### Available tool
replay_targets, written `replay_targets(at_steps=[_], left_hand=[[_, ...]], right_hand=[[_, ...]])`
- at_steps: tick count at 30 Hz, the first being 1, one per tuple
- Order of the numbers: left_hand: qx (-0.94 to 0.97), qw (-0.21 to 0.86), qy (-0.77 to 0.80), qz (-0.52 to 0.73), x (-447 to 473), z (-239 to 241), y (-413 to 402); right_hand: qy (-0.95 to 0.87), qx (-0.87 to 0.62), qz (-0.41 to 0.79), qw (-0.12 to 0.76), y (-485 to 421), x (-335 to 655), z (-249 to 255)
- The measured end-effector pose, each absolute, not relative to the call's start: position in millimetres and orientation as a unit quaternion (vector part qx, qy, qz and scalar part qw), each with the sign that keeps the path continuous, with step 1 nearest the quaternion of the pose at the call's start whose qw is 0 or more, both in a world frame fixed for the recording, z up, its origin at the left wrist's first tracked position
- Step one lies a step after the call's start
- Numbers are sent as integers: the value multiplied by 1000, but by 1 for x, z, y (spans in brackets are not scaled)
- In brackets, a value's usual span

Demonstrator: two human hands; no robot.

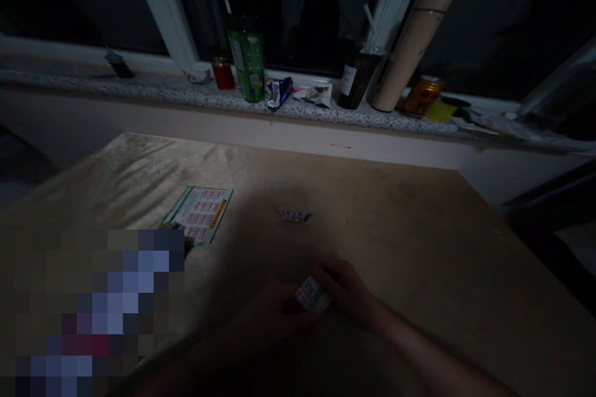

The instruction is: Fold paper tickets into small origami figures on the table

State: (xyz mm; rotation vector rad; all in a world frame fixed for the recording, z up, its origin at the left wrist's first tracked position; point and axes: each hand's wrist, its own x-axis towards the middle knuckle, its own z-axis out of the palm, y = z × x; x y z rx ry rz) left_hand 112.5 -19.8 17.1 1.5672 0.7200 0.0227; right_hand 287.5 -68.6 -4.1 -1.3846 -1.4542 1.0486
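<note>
Nearest the camera, two bare forearms rise from the bottom edge of the frame to meet just below its centre. The right hand (347,288) pinches a small printed box (313,295) at its upper right with curled fingers; the left hand (279,310) closes round its lower left, thumb along the near side, though shadow hides most of that grip. The box seems to be held up above the table (395,217).

The step in hand looks like two-handed handling of the box; working it further would probably call for light, steady fingertips, since its edges barely show.

Beyond, at mid-frame, lies a twisted wrapper (294,215), clear of both hands. Left of centre rests a printed sheet (200,214); a pixelated patch (139,285) masks the lower left. Across the top, the windowsill (158,90) carries a green container (251,65), a dark cup (354,80) and a leaning flask (412,53). Nothing visible blocks the hands; the deep shadow is the main hindrance.
</note>
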Motion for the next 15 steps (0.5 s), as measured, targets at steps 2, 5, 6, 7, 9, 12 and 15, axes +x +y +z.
replay_targets(at_steps=[2, 5, 6, 7, 9, 12, 15], left_hand=[[699, 641, 316, 13, 112, 17, -20], [716, 617, 326, 18, 113, 17, -22], [718, 614, 329, 23, 113, 17, -23], [716, 614, 329, 32, 113, 17, -23], [706, 629, 321, 57, 114, 18, -24], [655, 678, 319, 99, 115, 17, -21], [583, 724, 343, 134, 115, 13, -18]], right_hand=[[-581, -556, 420, 420, -69, 288, -4], [-579, -556, 422, 422, -69, 288, -2], [-580, -554, 421, 423, -69, 288, -2], [-581, -552, 420, 425, -69, 288, -1], [-580, -547, 423, 432, -69, 288, -2], [-565, -529, 443, 453, -71, 289, -5], [-553, -510, 440, 491, -73, 288, -7]])
